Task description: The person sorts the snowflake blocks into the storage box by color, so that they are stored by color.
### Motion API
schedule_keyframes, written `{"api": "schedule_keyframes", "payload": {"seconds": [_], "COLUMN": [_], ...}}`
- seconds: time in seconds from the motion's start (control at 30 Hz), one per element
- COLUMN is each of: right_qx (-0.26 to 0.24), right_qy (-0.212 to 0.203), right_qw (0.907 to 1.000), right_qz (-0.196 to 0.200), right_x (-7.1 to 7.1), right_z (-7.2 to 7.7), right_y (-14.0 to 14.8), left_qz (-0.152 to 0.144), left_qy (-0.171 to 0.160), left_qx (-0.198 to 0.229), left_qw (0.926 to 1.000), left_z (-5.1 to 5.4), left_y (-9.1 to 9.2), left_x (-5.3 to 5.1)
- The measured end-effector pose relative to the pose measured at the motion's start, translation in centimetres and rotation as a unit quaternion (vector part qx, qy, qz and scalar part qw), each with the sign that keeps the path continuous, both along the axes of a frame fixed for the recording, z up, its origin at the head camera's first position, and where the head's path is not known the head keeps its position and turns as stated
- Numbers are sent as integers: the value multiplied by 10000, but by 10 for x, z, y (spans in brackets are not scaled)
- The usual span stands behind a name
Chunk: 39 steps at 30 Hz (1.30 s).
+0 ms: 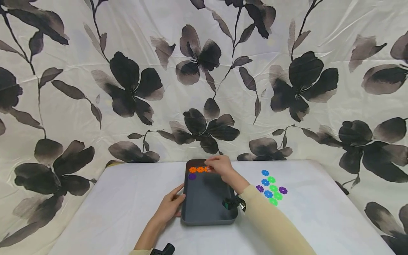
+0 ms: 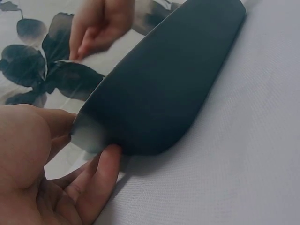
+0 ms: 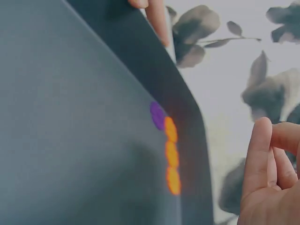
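A dark grey rectangular tray point(image 1: 208, 202) lies on the white table. My left hand point(image 1: 169, 205) grips its left side, with the thumb and fingers around the rim point(image 2: 93, 133) in the left wrist view. Inside, three orange flower-shaped discs point(image 3: 172, 154) form a row along the far edge, with a purple flower-shaped disc point(image 1: 192, 176) beside the row's left end. Over the tray's far right part hovers my right hand point(image 1: 220, 165), partly covering the third orange disc in the head view. Its thumb and fingers point(image 3: 258, 154) are loosely bent, with no disc visible between them.
Right of the tray lies a loose group of blue point(image 1: 268, 194), green point(image 1: 278, 196) and purple discs point(image 1: 282, 190) on the white tablecloth point(image 1: 118, 205). A floral cloth point(image 1: 204, 88) hangs behind the table's far edge.
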State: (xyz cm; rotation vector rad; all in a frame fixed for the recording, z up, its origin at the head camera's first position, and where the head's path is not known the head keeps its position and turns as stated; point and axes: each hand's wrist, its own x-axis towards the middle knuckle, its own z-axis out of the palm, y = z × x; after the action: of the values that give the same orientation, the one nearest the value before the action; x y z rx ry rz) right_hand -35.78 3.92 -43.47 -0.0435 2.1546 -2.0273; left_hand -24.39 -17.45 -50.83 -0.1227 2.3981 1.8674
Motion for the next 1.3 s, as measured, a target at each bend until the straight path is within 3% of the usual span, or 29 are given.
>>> {"api": "schedule_keyframes", "payload": {"seconds": [0.2,0.37,0.67,0.83,1.03,1.3], "right_qx": [152,204,156,466,907,1603], "right_qy": [160,188,-79,-424,-661,-709], "right_qw": [9998,9995,9983,9939,9858,9734], "right_qz": [-1,-142,-562,-910,-1252,-1478], "right_x": [12,18,29,34,37,46], "right_z": [18,19,3,-3,-14,-41], "right_y": [39,76,157,198,231,261], "left_qz": [7,56,81,69,52,52], "left_qy": [20,-43,-67,-86,5,-37], "left_qx": [38,28,-47,-24,-137,-166], "left_qw": [10000,10000,9999,9999,9999,9998], "left_z": [0,0,-2,-3,-3,-3], "left_y": [1,0,-1,-1,-2,-1], "left_x": [0,-2,-4,-5,-5,-5]}}
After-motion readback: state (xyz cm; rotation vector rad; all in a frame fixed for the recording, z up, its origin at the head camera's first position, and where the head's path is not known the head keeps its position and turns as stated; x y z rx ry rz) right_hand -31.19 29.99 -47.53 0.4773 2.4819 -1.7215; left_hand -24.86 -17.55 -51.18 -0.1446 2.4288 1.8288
